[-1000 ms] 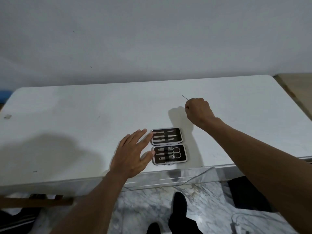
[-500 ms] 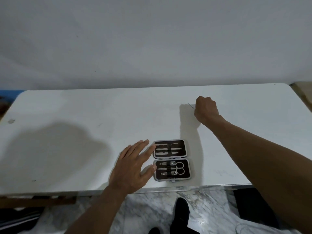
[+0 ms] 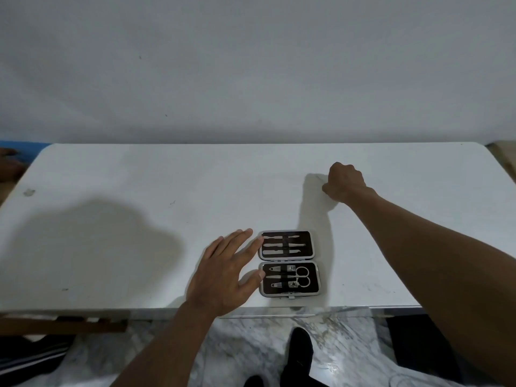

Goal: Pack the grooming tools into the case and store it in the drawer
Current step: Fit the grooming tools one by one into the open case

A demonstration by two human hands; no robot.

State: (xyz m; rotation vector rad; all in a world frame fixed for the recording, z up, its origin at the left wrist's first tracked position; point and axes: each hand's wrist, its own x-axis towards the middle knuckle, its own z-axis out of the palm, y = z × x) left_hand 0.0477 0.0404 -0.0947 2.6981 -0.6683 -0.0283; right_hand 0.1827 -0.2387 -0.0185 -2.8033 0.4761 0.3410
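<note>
A thin, slippery pin (image 3: 319, 178), best pinched at its middle, is held in the closed right hand (image 3: 344, 183) beyond the open case (image 3: 288, 262), beside which the left hand (image 3: 223, 272) is spread flat.

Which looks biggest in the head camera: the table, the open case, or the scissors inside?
1. Table, by far the largest.
2. Open case.
3. Scissors, smallest, strapped in the case's near half.

Grooming case (image 3: 288, 263) lies open flat near the tabletop's (image 3: 139, 191) front edge, right of centre. 2 dark-lined halves with silver rims, hinge running left-right. Far half holds 3 slim metal tools (image 3: 282, 243) under a strap; near half holds scissors (image 3: 303, 276), clippers and a file.
</note>
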